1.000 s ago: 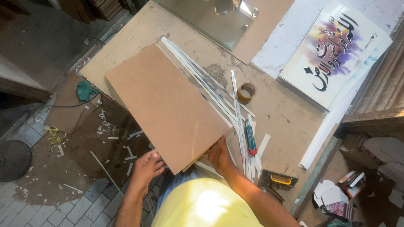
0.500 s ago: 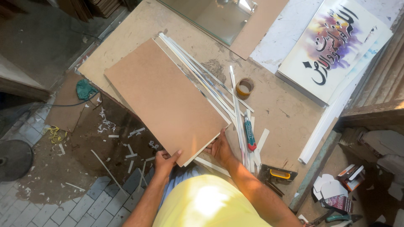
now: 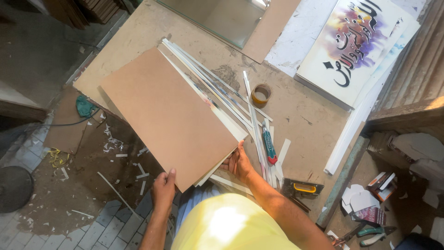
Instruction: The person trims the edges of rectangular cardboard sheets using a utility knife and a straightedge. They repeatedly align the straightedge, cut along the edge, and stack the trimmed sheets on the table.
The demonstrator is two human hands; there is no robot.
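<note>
Both hands have shifted along the board [image 3: 169,115]. Now the left hand [image 3: 164,187] is pinching its near corner, and the right hand [image 3: 238,162] is gripping its near edge, so the board is lying flat over white strips [image 3: 217,90] on the worktop [image 3: 305,111].

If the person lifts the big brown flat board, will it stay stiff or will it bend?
The big brown flat board probably stays mostly stiff: it juts past the table edge without sagging. It looks thin, so likely light, perhaps flexing slightly. The left hand and right hand grip only its near edge, which suggests easy handling.
</note>
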